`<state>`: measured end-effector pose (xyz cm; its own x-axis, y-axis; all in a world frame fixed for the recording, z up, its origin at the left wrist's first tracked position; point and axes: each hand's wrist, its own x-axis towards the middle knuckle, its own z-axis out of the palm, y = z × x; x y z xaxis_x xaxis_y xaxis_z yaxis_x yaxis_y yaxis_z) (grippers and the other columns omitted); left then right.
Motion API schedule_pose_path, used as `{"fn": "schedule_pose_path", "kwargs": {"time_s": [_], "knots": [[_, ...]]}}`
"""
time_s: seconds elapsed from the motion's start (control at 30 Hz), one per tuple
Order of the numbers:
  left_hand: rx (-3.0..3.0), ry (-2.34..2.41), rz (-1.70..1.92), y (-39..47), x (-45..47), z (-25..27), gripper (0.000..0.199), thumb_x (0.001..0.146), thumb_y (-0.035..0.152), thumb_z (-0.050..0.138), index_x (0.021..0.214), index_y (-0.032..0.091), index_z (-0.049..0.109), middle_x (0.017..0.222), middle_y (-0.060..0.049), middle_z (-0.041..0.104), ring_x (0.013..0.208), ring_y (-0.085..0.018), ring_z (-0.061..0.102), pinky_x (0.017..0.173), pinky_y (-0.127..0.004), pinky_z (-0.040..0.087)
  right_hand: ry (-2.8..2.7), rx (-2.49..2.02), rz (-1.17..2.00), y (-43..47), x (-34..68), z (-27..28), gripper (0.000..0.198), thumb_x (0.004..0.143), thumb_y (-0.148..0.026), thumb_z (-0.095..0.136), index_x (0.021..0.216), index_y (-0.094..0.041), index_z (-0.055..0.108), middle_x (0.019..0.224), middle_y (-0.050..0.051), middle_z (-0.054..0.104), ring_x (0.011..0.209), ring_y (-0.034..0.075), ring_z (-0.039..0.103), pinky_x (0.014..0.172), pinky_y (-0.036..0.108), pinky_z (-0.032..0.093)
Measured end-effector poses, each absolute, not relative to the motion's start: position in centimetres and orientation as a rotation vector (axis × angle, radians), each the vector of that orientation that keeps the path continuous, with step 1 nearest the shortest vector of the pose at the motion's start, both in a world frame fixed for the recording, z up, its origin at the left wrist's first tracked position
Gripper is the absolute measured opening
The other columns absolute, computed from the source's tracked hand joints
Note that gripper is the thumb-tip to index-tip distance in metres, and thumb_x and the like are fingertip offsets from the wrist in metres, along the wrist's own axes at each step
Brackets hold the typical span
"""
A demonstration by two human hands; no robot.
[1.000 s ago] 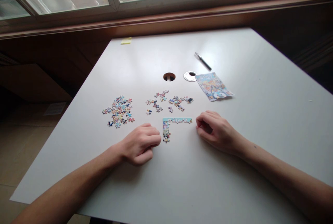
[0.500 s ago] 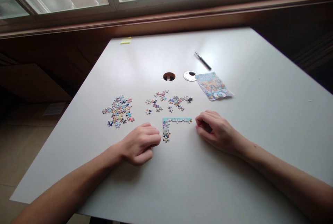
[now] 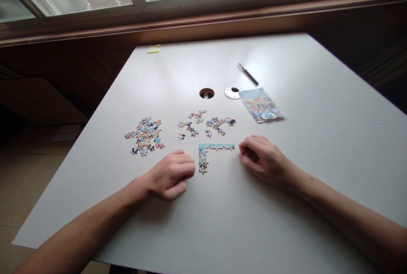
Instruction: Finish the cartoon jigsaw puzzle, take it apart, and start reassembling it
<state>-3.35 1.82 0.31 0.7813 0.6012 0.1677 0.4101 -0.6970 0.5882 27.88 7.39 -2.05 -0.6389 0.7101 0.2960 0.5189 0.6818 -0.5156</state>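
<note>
Joined jigsaw pieces form an L-shaped corner [image 3: 219, 146] on the white table, with a light-blue top strip and a patterned left strip. My left hand [image 3: 174, 175] rests as a loose fist just left of the lower strip, a small gap between them. Close to the right end of the top strip lies my right hand [image 3: 259, 155], its fingers curled in, with a dark hollow inside and no piece showing. Beyond the corner are loose puzzle pieces [image 3: 217, 125] in small clusters. A denser heap of pieces [image 3: 148, 134] spreads out past my left hand.
At the right back a crumpled picture sheet [image 3: 262, 104] lies beside a silver ring cover [image 3: 232, 92]. Behind it is a black pen [image 3: 248, 74]. The table [image 3: 178, 74] has a round cable hole [image 3: 206, 93] and a yellow sticky note [image 3: 154, 49] at its far edge.
My left hand has shifted very slightly left, away from the joined strip. My right hand and the puzzle pieces stay where they were.
</note>
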Motion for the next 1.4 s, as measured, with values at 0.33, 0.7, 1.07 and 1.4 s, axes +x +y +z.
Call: {"fn": "schedule_pose_path", "kwargs": {"time_s": [0.33,0.7,1.07,1.4], "knots": [[2.448,0.732,0.429,1.9,-3.6,0.1,0.018,0.070,0.021,0.041,0.075,0.021,0.023,0.069,-0.003,0.043,0.064,-0.021,0.038,0.069,-0.039,0.035,-2.427,-0.949,0.537,7.4,27.9,-2.0,0.017,0.081,-0.009,0.056,0.084,-0.022,0.047,0.074,-0.001,0.053,0.069,0.017,0.045,0.075,0.033,0.039],[2.451,0.739,0.403,2.0,-3.6,0.1,0.015,0.072,0.021,0.040,0.076,0.021,0.025,0.069,-0.004,0.046,0.066,-0.022,0.041,0.070,-0.039,0.036,-2.365,-1.038,0.470,7.3,27.6,-1.6,0.009,0.086,-0.016,0.056,0.086,-0.022,0.049,0.076,0.002,0.055,0.074,0.019,0.050,0.077,0.035,0.042],[2.513,0.734,0.448,1.9,-3.5,0.0,0.015,0.071,0.017,0.039,0.076,0.021,0.025,0.071,-0.002,0.044,0.066,-0.020,0.039,0.070,-0.036,0.035,-2.184,-1.514,0.389,11.5,25.7,-1.0,0.034,0.087,-0.042,0.062,0.109,-0.017,0.063,0.092,0.008,0.063,0.078,0.021,0.058,0.070,0.035,0.045],[2.563,0.756,0.459,1.7,-3.4,0.1,0.014,0.068,0.016,0.038,0.075,0.021,0.027,0.071,-0.003,0.045,0.066,-0.019,0.041,0.072,-0.035,0.040,-2.188,-1.428,0.350,12.6,26.0,-0.9,0.022,0.085,-0.036,0.063,0.094,-0.018,0.070,0.090,0.007,0.065,0.071,0.017,0.057,0.072,0.036,0.049]]}}
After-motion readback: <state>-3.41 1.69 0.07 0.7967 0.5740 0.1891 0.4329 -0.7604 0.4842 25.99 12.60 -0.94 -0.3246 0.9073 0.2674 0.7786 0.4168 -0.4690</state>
